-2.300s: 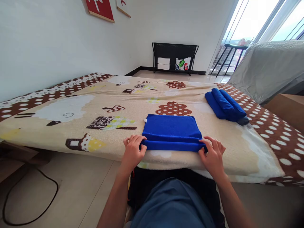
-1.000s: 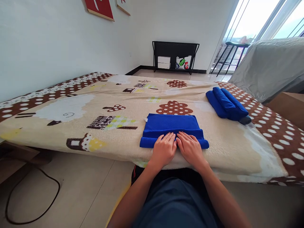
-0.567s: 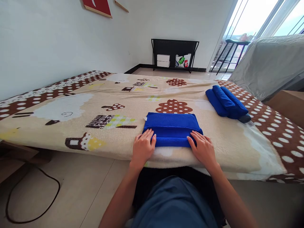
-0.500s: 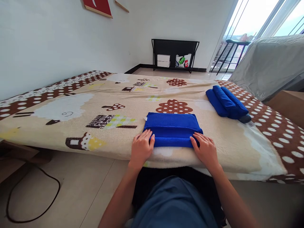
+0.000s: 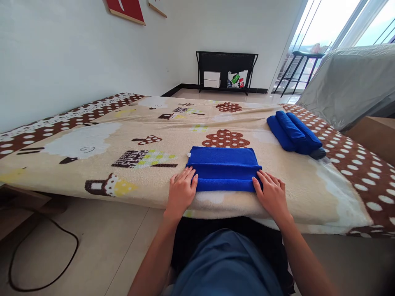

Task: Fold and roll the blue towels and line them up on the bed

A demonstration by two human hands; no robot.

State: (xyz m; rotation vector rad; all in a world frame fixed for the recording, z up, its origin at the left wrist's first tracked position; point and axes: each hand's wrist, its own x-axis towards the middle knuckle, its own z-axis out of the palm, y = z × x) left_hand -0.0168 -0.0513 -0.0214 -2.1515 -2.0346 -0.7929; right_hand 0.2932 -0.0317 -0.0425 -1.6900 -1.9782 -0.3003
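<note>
A blue towel (image 5: 224,169), folded in lengthwise layers with a raised crease across its middle, lies on the bed near its front edge. A small white tag (image 5: 189,155) shows at its left side. My left hand (image 5: 181,188) rests on the towel's front left end, fingers stretched forward and the thumb apart. At the opposite end, my right hand (image 5: 271,189) lies on the right edge in much the same way, its fingers extended. Both hands touch the cloth without a visible grip. The undersides of the fingers are hidden.
More folded blue cloth (image 5: 294,133) lies on the bed's right side, with a dark rolled end and a label. A patterned cream blanket (image 5: 148,142) covers the bed. Beyond are a black rack (image 5: 226,61), a stool (image 5: 304,68) and a plastic-covered item (image 5: 358,78).
Both hands have slid slightly outward, the left to the left and the right to the right. The towel's middle crease looks flatter and straighter.
</note>
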